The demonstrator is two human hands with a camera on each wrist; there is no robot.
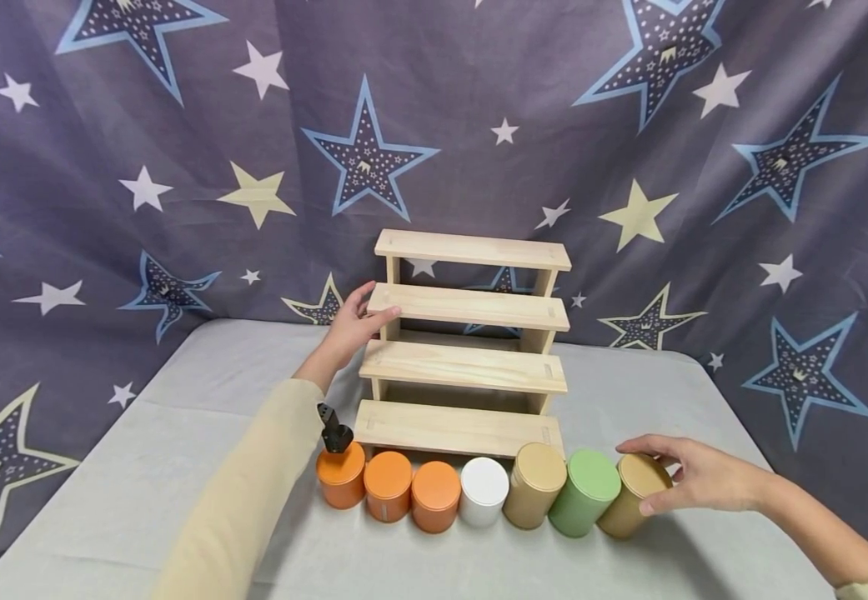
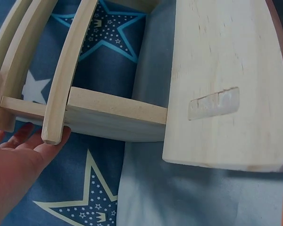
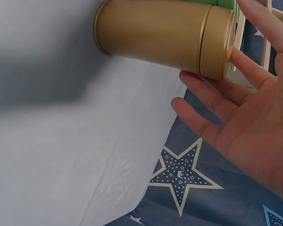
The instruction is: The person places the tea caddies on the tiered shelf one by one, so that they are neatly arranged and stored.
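Observation:
A stepped wooden display rack (image 1: 464, 367) with tiered boards stands on the table. At its left side, my left hand (image 1: 351, 327) grips a board end, thumb on top; in the left wrist view the fingers (image 2: 47, 146) reach behind the wood. In front of the rack runs a row of lidded tins. My right hand (image 1: 707, 473) is around the lid of the rightmost gold tin (image 1: 632, 496), its thumb near and fingers on the far side. From the right wrist the fingers (image 3: 203, 92) look spread and fairly straight beside the lid of that gold tin (image 3: 155, 33).
Left of that gold tin stand a green tin (image 1: 585, 492), another gold tin (image 1: 534, 485), a white tin (image 1: 484, 492) and orange tins (image 1: 436, 497). A black device (image 1: 334, 429) shows by the left sleeve. A star-patterned cloth (image 1: 464, 100) hangs behind the table (image 1: 118, 492).

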